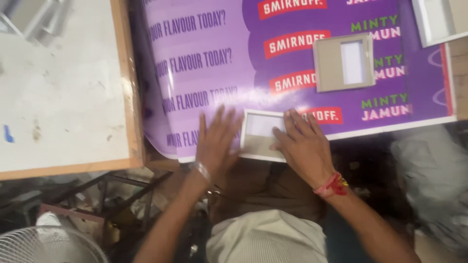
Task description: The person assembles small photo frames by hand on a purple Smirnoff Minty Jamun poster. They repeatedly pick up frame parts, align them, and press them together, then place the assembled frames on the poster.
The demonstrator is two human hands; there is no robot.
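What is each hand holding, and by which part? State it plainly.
Neither grips anything. The left hand and right hand press flat on the small white frame, at its left and right edges.

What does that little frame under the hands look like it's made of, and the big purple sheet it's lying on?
The small frame looks like greyish board with white edges, matte, possibly card or thin fibreboard; blur leaves it open. The purple sheet seems a glossy printed vinyl or laminated paper: it shines and curls up at its left edge. Both the left hand and right hand press flat.
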